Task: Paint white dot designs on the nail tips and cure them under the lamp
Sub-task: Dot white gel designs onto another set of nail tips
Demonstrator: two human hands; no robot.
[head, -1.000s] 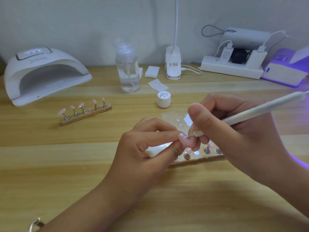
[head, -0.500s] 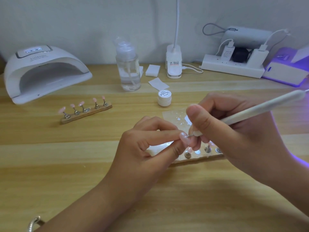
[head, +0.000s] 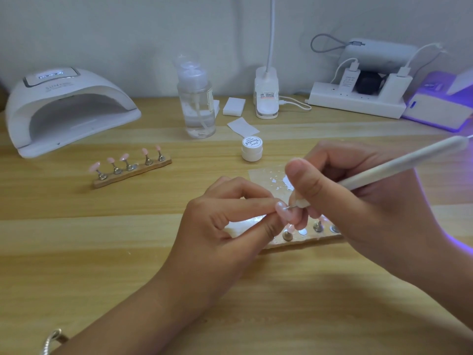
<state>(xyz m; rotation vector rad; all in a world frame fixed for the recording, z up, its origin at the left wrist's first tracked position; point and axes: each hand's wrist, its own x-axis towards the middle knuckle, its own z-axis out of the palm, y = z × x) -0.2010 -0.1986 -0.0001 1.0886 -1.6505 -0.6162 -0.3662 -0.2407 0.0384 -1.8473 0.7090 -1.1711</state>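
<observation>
A: Why hold the tip above the strip rather than on it?
B: Steadier, I'd judge: the left hand pinches it between thumb and forefinger, midway along the surface, nearer the front edge.
A: And the right hand?
B: Closed round the pen, its point seemingly touching the tip. The lamp sits at the far left corner.

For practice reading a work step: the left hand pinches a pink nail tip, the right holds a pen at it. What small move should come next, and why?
Probably lower the pen until its metal point meets the nail tip, setting a dot. The left hand pinches the tip, the right hand grips the pen, and the point sits right at the pink surface; contact unclear.
</observation>
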